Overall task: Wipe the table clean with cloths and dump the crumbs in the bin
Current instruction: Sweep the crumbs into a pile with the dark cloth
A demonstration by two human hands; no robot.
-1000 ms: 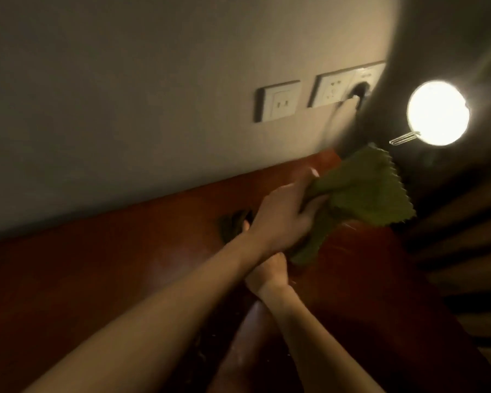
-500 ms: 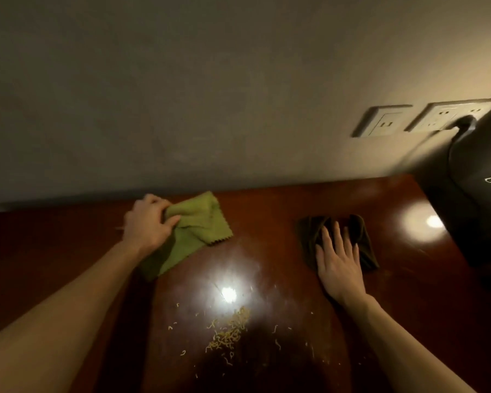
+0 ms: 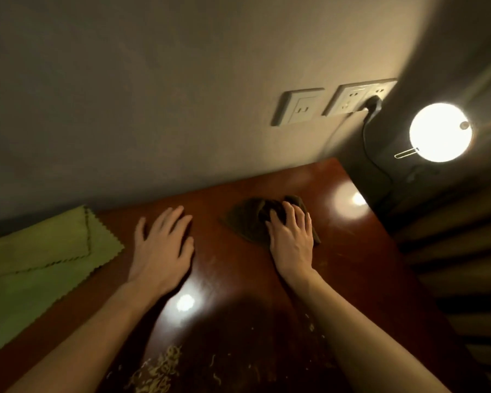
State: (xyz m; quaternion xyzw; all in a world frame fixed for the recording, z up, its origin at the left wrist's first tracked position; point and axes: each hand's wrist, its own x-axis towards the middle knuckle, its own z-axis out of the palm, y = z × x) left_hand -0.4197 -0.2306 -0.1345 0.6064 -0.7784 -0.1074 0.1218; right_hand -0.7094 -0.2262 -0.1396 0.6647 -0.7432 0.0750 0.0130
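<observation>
A green cloth (image 3: 37, 268) lies flat on the left part of the dark red table (image 3: 352, 265), touched by neither hand. My left hand (image 3: 162, 251) rests flat on the bare wood just right of it, fingers spread. A dark brown cloth (image 3: 253, 219) lies bunched near the table's back edge. My right hand (image 3: 292, 239) presses on its right half with the fingers slightly bent into the fabric. Pale crumbs (image 3: 156, 373) are heaped near the table's front edge between my forearms, with a few scattered crumbs (image 3: 312, 327) further right.
A wall runs along the back of the table with two socket plates (image 3: 298, 107) and a plugged-in black cable (image 3: 372, 131). A lit round lamp (image 3: 440, 131) glows at the right, past the table's edge. Dark slats (image 3: 465, 251) fill the right side.
My left hand has let go of the green cloth, which now lies flat at the left, and moved right onto the bare table. My right hand has stayed on the brown cloth, now bunched.
</observation>
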